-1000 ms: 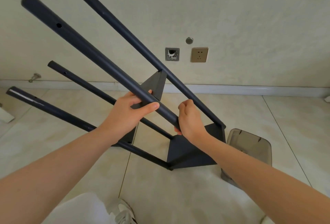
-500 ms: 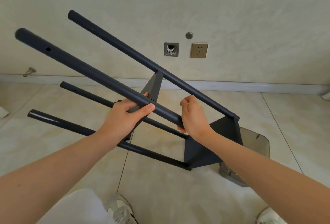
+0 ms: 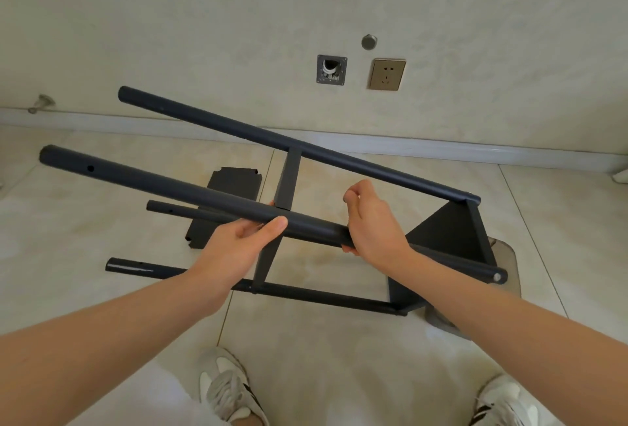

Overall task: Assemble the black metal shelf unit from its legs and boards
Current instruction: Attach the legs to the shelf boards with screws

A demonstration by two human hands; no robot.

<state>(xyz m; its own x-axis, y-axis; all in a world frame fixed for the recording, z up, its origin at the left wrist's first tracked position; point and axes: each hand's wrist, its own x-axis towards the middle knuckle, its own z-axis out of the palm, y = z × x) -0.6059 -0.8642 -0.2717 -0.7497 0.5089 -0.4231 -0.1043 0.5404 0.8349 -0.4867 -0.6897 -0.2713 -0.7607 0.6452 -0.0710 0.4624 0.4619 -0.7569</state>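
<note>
The partly built black shelf unit lies tipped on its side over the tiled floor, its legs pointing left. My left hand (image 3: 238, 249) grips the nearest upper leg (image 3: 163, 187) from below, thumb on top. My right hand (image 3: 372, 221) curls round the same leg a little further right. A fitted board (image 3: 452, 232) sits at the right end of the legs, and a second board (image 3: 287, 177) shows edge-on near the middle. The far upper leg (image 3: 272, 135) and two lower legs (image 3: 326, 298) run alongside. A loose black board (image 3: 227, 201) lies flat on the floor behind.
A translucent grey bin (image 3: 506, 276) stands on the floor behind the unit's right end. The wall carries a socket (image 3: 387, 74) and an open box (image 3: 331, 69); a skirting board runs along its foot. My two shoes (image 3: 227, 388) are at the bottom.
The unit has tipped down to the left, its legs now lying much flatter toward the floor. Both hands kept their grip on the near leg. The loose board on the floor has come into view.
</note>
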